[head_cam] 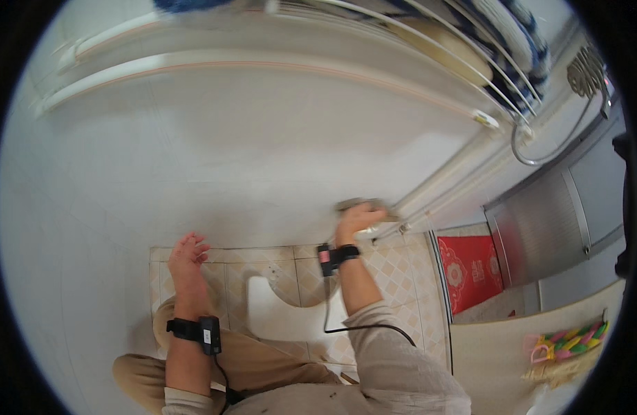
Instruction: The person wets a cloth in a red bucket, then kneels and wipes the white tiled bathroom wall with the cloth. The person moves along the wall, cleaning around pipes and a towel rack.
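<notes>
My right hand point(361, 220) is pressed to the lower part of a pale wall point(235, 155), near the corner at the right. Under its fingers is a flat grey-brown pad or cloth point(355, 203), too blurred to name more closely. My left hand point(187, 254) is raised in front of the same wall at the left, holding nothing, its fingers loosely curled and apart. Black straps with small boxes are on both my forearms. A white U-shaped plastic piece point(292, 319), perhaps a footstool, lies between the arms above the tiled floor point(391, 275).
White rails point(235, 59) cross the wall above my hands. A wire rack point(427, 36) with blue-and-white towels is above right. Beside it hangs a shower hose point(536, 161). A red mat point(468, 272) lies beyond the threshold, by a grey door point(551, 223). Pipes point(443, 181) run down the corner.
</notes>
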`<control>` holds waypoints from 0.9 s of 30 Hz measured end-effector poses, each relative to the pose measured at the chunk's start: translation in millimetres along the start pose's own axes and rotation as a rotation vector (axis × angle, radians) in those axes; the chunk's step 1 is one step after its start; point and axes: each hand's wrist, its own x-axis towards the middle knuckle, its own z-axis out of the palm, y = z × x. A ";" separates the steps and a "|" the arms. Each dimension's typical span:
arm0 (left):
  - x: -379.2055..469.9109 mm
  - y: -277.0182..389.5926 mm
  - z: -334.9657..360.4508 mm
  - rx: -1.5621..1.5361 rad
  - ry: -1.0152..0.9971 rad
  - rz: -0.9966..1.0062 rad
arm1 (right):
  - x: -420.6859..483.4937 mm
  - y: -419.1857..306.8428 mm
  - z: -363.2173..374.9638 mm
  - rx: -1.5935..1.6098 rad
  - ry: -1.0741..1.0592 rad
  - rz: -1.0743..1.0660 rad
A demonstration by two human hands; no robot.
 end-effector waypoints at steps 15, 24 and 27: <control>1.6 -33.0 2.4 0.953 -0.539 0.243 | -109.3 -76.2 -83.8 0.434 -1.697 0.517; 12.5 -33.2 -9.9 0.712 -0.365 0.120 | -62.2 -38.1 -88.3 -0.223 -1.478 -0.250; 6.4 -30.2 -4.5 0.619 -0.472 0.074 | -59.6 -39.7 -91.8 0.073 -1.444 0.389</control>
